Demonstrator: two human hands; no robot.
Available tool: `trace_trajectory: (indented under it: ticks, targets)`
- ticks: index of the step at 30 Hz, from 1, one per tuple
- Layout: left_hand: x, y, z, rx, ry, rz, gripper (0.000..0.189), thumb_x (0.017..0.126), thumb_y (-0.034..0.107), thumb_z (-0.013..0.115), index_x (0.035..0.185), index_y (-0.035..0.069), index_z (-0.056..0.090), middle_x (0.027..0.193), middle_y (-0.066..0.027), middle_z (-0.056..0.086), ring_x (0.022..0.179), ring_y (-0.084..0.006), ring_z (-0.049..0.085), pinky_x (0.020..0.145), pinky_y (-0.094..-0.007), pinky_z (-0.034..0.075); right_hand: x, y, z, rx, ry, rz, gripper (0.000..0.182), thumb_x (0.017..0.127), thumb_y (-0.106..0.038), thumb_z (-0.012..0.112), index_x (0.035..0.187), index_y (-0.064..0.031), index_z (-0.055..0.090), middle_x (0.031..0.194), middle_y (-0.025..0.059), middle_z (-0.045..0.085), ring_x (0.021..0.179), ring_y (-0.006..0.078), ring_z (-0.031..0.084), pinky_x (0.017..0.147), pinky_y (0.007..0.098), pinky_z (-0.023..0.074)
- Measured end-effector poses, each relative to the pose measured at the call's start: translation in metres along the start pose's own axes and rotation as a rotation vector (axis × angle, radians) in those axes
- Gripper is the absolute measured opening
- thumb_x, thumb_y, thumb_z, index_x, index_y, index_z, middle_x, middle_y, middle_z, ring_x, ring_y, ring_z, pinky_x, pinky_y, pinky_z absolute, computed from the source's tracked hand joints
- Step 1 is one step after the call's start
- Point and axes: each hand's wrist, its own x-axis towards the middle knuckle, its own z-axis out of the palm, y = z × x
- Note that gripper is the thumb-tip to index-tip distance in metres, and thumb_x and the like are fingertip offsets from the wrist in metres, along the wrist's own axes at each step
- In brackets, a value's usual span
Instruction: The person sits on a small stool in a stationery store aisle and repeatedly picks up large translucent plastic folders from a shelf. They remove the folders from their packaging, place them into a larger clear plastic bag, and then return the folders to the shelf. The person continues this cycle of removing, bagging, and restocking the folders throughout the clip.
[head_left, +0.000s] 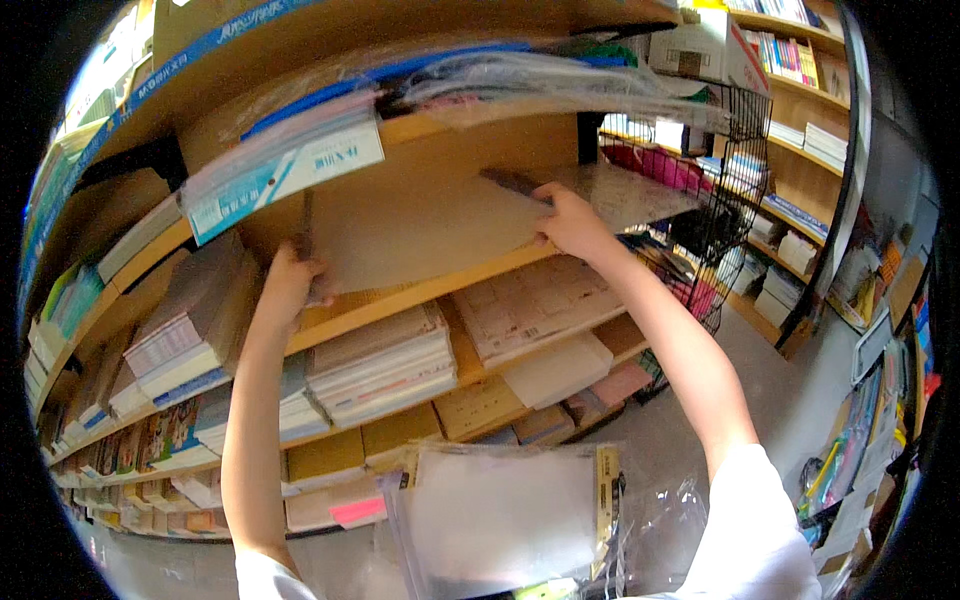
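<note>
Both my hands reach into a wooden shelf bay at chest height. My left hand (296, 274) is at the left front of a broad pale sheet (427, 225). A thin dark shape (307, 214) rises above its fingers; blur hides whether they grip it. Farther right, my right hand (570, 221) has its fingers closed around a dark narrow object (514, 184) that points up and left over the sheet. A clear, glossy sheet (637, 195) sticks out past the bay's right end, behind that hand.
Overhead, a ledge bears plastic-wrapped packs (525, 79) and a blue-and-white printed pack (289, 176). Paper stacks (382, 367) fill lower shelves. To the right stand a black wire rack (731, 180) and a bookcase (806, 97). Clear-wrapped sheets (502, 510) are close before my body.
</note>
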Motion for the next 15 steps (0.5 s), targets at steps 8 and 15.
trace_trajectory:
  ticks: [8, 15]
  targets:
    - [0.124, -0.073, 0.001, 0.963, 0.069, 0.278, 0.034, 0.079, 0.014, 0.042, 0.105, -0.009, 0.045, 0.109, -0.0277, 0.045, 0.094, -0.0287, 0.052, 0.069, -0.0422, 0.046, 0.045, 0.004, 0.058, -0.743, 0.081, -0.096, 0.018, 0.071, -0.011, 0.054, 0.082, 0.0009, 0.061, 0.082, 0.0173, 0.059, 0.087, 0.0305, 0.053, 0.071, 0.0404, 0.0442]
    - [0.148, -0.104, 0.004, 1.301, 0.104, 0.270, 0.056, 0.078, 0.030, 0.041, 0.126, 0.004, 0.034, 0.128, -0.0208, 0.035, 0.118, -0.0349, 0.034, 0.095, -0.0427, 0.030, 0.044, 0.023, 0.075, -0.885, 0.290, -0.235, 0.016, 0.067, -0.015, 0.058, 0.071, -0.0003, 0.063, 0.085, 0.0179, 0.058, 0.094, 0.0322, 0.046, 0.075, 0.0457, 0.0344]
